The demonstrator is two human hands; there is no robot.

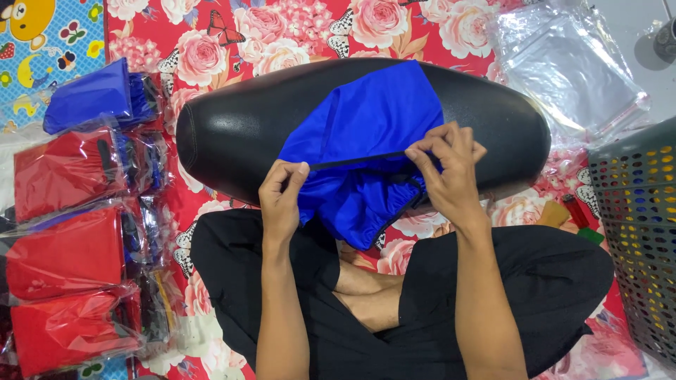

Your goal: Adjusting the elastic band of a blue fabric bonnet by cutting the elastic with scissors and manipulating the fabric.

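A long black seat-shaped cushion (232,127) lies across the floral mat in front of me. A blue fabric cover (370,119) with a black elastic edge is draped over its middle and hangs down towards my lap. My left hand (280,198) pinches the black edge at the cover's left side. My right hand (451,167) grips the same edge on the right, with the elastic stretched taut between the two hands. I sit cross-legged in black clothing.
Packets of red (67,253) and blue (95,95) covers in clear plastic are stacked at the left. Clear plastic bags (570,67) lie at the top right. A dark perforated basket (641,225) stands at the right edge. The red floral mat (282,32) covers the floor.
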